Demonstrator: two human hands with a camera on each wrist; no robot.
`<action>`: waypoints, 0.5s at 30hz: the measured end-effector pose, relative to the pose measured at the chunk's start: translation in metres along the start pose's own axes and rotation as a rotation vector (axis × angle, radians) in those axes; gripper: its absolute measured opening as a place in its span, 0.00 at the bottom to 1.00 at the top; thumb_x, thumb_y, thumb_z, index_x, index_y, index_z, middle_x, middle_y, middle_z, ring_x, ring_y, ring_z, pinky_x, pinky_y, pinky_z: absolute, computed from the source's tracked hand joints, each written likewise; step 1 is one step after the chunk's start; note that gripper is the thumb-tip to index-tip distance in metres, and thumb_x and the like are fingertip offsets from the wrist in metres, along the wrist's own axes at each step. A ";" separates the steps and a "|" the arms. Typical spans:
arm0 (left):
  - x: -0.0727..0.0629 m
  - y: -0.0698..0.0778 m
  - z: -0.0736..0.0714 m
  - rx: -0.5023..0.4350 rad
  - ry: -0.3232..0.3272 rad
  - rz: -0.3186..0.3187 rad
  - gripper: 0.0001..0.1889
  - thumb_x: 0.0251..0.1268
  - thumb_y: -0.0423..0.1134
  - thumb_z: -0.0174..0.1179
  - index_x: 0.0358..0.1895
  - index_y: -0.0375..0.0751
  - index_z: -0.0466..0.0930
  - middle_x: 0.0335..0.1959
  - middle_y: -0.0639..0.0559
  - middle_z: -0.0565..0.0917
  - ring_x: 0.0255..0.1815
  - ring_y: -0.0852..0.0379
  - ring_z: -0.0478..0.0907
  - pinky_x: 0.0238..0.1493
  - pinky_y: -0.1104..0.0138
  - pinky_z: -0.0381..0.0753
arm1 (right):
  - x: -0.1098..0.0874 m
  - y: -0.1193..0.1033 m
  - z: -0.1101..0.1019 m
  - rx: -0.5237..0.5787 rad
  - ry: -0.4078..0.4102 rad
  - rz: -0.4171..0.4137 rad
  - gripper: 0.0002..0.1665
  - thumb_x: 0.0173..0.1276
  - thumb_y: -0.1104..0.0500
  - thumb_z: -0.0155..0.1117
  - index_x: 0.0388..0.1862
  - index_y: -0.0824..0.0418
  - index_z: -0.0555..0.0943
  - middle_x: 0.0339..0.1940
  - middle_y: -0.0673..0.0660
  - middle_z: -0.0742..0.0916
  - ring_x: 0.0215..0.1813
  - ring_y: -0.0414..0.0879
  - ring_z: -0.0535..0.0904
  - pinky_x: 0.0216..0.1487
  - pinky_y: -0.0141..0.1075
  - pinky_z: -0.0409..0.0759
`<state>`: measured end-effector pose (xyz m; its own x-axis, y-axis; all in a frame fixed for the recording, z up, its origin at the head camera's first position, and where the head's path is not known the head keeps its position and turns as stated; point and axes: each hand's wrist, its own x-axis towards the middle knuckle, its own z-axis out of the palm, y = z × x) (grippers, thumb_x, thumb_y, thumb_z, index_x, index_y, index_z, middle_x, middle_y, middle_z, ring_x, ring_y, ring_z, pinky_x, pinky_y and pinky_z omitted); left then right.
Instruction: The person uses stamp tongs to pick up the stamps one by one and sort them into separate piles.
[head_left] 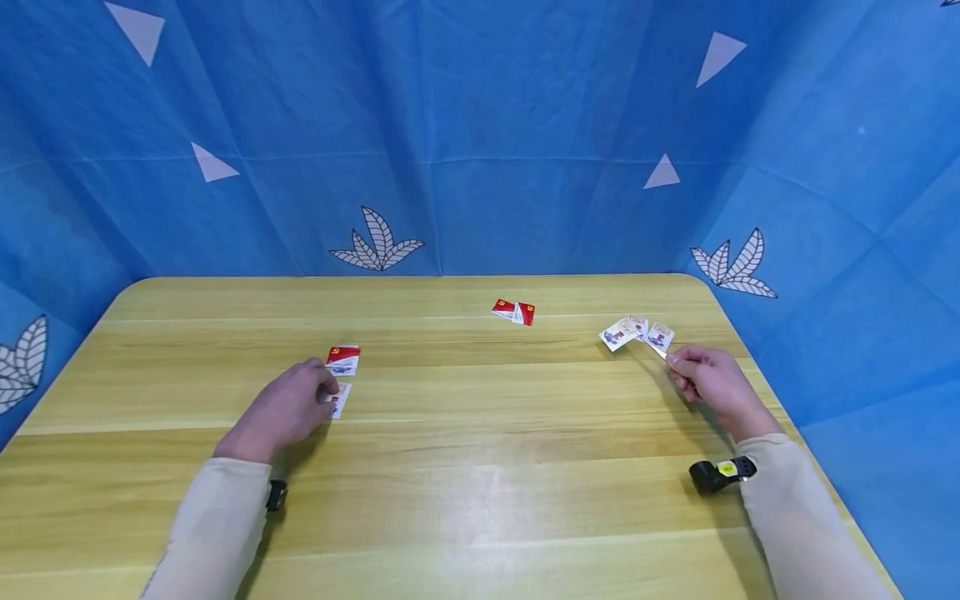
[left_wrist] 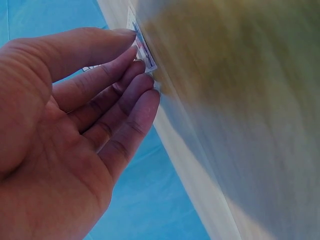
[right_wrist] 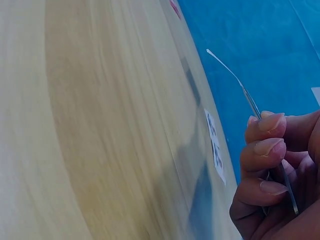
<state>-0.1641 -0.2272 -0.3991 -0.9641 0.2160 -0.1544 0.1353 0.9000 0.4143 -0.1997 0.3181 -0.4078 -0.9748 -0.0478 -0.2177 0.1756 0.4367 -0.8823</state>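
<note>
In the head view my left hand [head_left: 288, 408] is low over the table, fingers loosely bent and thumb a little apart from them. Its fingertips are right at the left edge of a small printed stamp [head_left: 341, 402], partly covered by them. A red-and-white stamp [head_left: 343, 360] lies just beyond. My right hand [head_left: 712, 385] grips metal tweezers [right_wrist: 252, 102] between thumb and fingers. From the tweezers' tips extends a thin stamp [head_left: 618, 334], seen edge-on in the right wrist view and raised above the table. Beneath and beside it lie two similar stamps [head_left: 661, 336].
Two overlapping red-and-white stamps [head_left: 523, 314] lie near the back of the wooden table [head_left: 480, 467]. A blue patterned curtain [head_left: 480, 167] hangs behind the table and along both sides. Each wrist wears a black strap with a small camera [head_left: 707, 477].
</note>
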 end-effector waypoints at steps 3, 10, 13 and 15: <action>0.001 0.000 0.000 0.001 0.000 -0.002 0.10 0.60 0.28 0.65 0.44 0.30 0.81 0.44 0.41 0.77 0.42 0.45 0.73 0.50 0.49 0.75 | 0.001 0.002 -0.003 0.001 0.005 0.001 0.18 0.79 0.58 0.48 0.41 0.76 0.71 0.23 0.52 0.74 0.22 0.41 0.68 0.23 0.33 0.69; 0.000 0.000 0.000 0.009 -0.003 0.003 0.10 0.60 0.28 0.65 0.44 0.30 0.81 0.44 0.41 0.77 0.41 0.46 0.73 0.49 0.50 0.76 | 0.002 0.007 -0.010 -0.009 0.020 0.009 0.18 0.79 0.59 0.48 0.41 0.77 0.71 0.22 0.52 0.73 0.21 0.40 0.67 0.22 0.32 0.68; -0.001 0.000 0.001 0.020 0.003 0.011 0.09 0.60 0.28 0.65 0.43 0.30 0.81 0.43 0.42 0.76 0.40 0.46 0.73 0.48 0.51 0.76 | 0.002 0.009 -0.012 -0.017 0.032 0.020 0.18 0.79 0.58 0.47 0.41 0.76 0.71 0.22 0.52 0.73 0.21 0.40 0.67 0.22 0.32 0.68; -0.001 0.000 0.001 0.027 0.006 0.016 0.09 0.61 0.29 0.65 0.43 0.30 0.81 0.42 0.43 0.76 0.40 0.47 0.73 0.48 0.51 0.76 | 0.002 0.010 -0.012 -0.019 0.039 0.023 0.18 0.80 0.58 0.47 0.42 0.76 0.71 0.23 0.52 0.73 0.21 0.40 0.67 0.22 0.33 0.68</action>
<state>-0.1631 -0.2271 -0.3997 -0.9632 0.2280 -0.1423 0.1566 0.9063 0.3926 -0.2018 0.3333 -0.4115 -0.9753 -0.0027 -0.2209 0.1957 0.4539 -0.8693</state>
